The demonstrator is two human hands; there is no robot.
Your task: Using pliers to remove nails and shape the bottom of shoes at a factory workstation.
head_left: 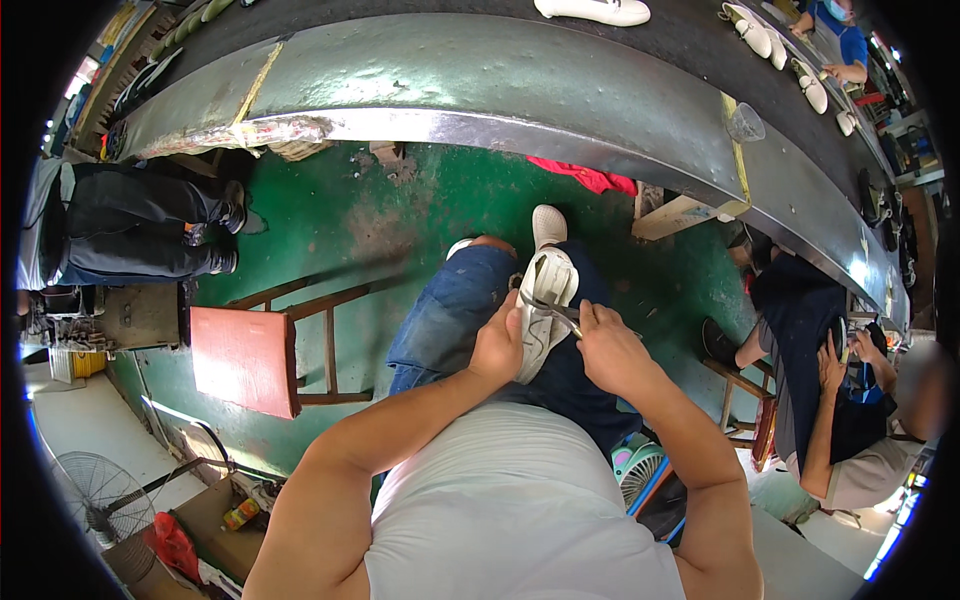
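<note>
A white shoe rests over my lap, its opening toward my knees. My left hand is closed around its left side, with the thumb along the upper. My right hand grips a slim metal hand tool from the right. The tool's dark end reaches across the shoe's upper, touching or just over it; its exact kind is not clear. Below the shoe are my blue jeans.
A metal-edged conveyor bench curves across the front, carrying white shoes. A red-topped stool stands left. One person stands at left; another sits at right. A small green fan is near my right side.
</note>
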